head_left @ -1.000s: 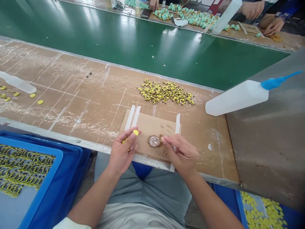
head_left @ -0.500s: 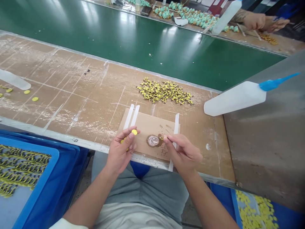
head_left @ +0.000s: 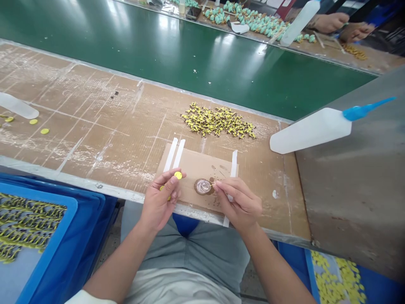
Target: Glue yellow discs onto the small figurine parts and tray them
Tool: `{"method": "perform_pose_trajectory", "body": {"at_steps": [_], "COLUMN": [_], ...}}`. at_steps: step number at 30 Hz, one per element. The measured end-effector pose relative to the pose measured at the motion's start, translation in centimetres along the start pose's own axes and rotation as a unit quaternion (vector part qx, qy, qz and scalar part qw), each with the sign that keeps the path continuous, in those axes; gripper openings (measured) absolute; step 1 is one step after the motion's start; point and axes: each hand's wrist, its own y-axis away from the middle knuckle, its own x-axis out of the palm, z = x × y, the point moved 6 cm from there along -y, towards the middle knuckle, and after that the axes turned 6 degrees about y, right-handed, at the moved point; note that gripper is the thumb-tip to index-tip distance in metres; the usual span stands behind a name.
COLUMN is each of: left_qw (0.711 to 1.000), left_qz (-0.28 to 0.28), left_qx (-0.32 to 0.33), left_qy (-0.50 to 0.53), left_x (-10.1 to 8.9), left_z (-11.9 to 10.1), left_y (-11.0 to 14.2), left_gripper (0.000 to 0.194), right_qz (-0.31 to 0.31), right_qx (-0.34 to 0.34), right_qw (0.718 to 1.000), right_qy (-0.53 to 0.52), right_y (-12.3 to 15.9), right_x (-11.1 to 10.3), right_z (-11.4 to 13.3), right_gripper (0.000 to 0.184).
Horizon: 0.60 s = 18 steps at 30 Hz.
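Note:
My left hand (head_left: 160, 200) is shut on a few small yellow discs (head_left: 178, 175), pinching them between thumb and fingers. My right hand (head_left: 240, 200) pinches a thin pick (head_left: 211, 184), with its tip at the edge of a small round dish (head_left: 203, 186) of brown paste. The dish sits on a cardboard sheet (head_left: 196, 169) taped to the workbench (head_left: 104, 139). Brown smears mark the cardboard around it. A heap of small yellow-and-brown parts (head_left: 218, 121) lies beyond the cardboard.
A white squeeze bottle with a blue nozzle (head_left: 310, 128) lies at the right. Loose yellow discs (head_left: 39, 126) lie at the left. A blue tray of yellow parts (head_left: 31, 223) and a bin of yellow discs (head_left: 335, 274) sit below the bench. Beyond the green conveyor belt (head_left: 190, 55), a co-worker's hands (head_left: 329, 23) work.
My right hand has shifted slightly, bringing the pick tip to the dish's edge. The left hand keeps its hold on the discs. The whole view has drifted slightly.

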Motion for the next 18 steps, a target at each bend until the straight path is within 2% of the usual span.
{"method": "perform_pose_trajectory", "body": {"at_steps": [3, 5, 8, 10, 12, 15, 18], "left_qw": [1.0, 1.0, 0.999, 0.999, 0.998, 0.997, 0.996], "left_qz": [-0.001, -0.001, 0.0, 0.004, 0.009, 0.019, 0.034], "left_qx": [0.0, -0.002, -0.021, -0.039, -0.054, -0.069, -0.076], "left_qy": [0.005, 0.012, 0.027, 0.036, 0.041, 0.042, 0.037], "left_x": [0.0, 0.1, 0.4, 0.9, 1.5, 2.5, 3.1], "left_z": [-0.1, 0.0, 0.4, 0.9, 1.4, 2.0, 2.3], "left_y": [0.2, 0.4, 1.2, 1.8, 2.4, 3.1, 3.4], "left_gripper": [0.02, 0.02, 0.02, 0.02, 0.02, 0.022, 0.022], "right_qz": [-0.02, -0.062, -0.141, -0.159, -0.15, -0.131, -0.123], "right_qx": [0.044, 0.106, 0.224, 0.278, 0.293, 0.273, 0.258], "right_qw": [0.999, 0.991, 0.96, 0.938, 0.928, 0.932, 0.935], "right_qy": [-0.023, -0.043, -0.091, -0.135, -0.175, -0.199, -0.21], "right_y": [0.0, 0.0, 0.3, 0.4, 0.0, -0.8, -1.1], "right_x": [-0.2, -0.6, -1.0, -0.8, -0.3, 0.4, 0.8], "right_z": [-0.2, -0.4, -0.3, 0.4, 1.7, 3.7, 4.6], "right_gripper": [0.044, 0.035, 0.021, 0.017, 0.017, 0.019, 0.02]}}
